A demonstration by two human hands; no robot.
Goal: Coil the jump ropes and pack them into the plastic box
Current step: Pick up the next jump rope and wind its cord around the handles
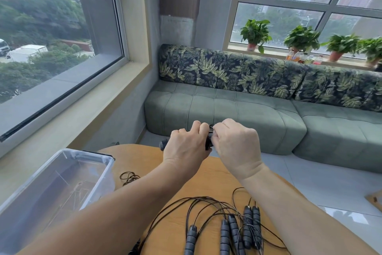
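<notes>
Both my hands are raised above the far edge of the round wooden table, working one black jump rope between them. My left hand grips the rope's handles, one dark end sticking out to its left. My right hand pinches the coiled cord beside it. Several more jump ropes with dark grey handles lie tangled on the table's near side. A clear plastic box stands open at the left, holding no rope that I can see.
A small pile of black bands lies on the table next to the box. Behind the table runs a green sofa under windows with potted plants. Grey tiled floor lies to the right.
</notes>
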